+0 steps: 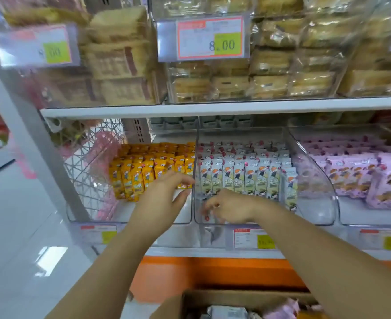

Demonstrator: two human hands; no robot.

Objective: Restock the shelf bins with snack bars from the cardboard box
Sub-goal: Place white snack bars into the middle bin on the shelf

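Three clear shelf bins sit side by side. The left bin [130,217] holds upright yellow snack bars [141,173]. In the middle bin [316,217] stand green-and-white snack bars [247,178], and the right bin [374,218] holds pink packets [362,178]. My left hand [164,194] reaches into the left bin beside the divider, fingers straight, thumb apart, holding nothing. My right hand [229,208] hovers over the middle bin's front floor, its blurred fingers loosely spread. The cardboard box [236,295] lies at the bottom edge with pink and whitish packets inside.
The shelf above carries clear bins of beige biscuit packs [270,63] with a price tag [210,39]. Price labels [252,239] line the lower shelf edge. A grey upright post [28,134] and a wire rack [86,166] stand left, with a shiny white floor [17,226].
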